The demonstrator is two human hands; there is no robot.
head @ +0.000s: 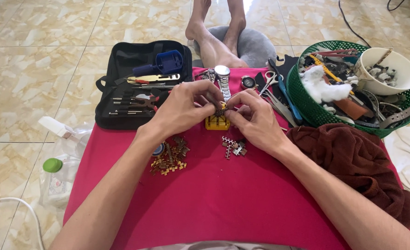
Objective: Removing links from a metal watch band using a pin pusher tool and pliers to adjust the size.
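Both hands on the watch band (219, 111), pinched at its near end right over the yellow link-pin tool (217, 122). Left hand (182, 110) grip closed on the band from the left, fingertips curled in. Right hand (252, 116) grip closed on it from the right, thumb and forefinger meeting the left ones. Band runs away from me to the silver watch (222, 71), which lies far of the hands on the red cloth (223, 199) covering the counter.

Near the grip:
- yellow tool sits on the cloth just under the fingers, touching the band end as far as I can tell.
- loose silver links (233, 146) just near of the right hand.
- pile of gold-coloured links (169, 157) near of the left wrist, partly under the forearm.

Further out:
- black tool case (121, 88) open at far left, blue case-holder tool (168, 62) and small screwdrivers in it.
- second watch head (248, 82) right of the silver one, scissors (269, 79) and tweezers beside it.
- green basket (302, 104) at far right, full of straps and parts, white bowl (390, 69) sitting on top.
- brown towel (357, 162) on the right, near of the basket.
- plastic bottle, green cap (53, 165), on the tile floor left of the counter.
- another person's bare feet (216, 32) on a grey cushion beyond the counter.
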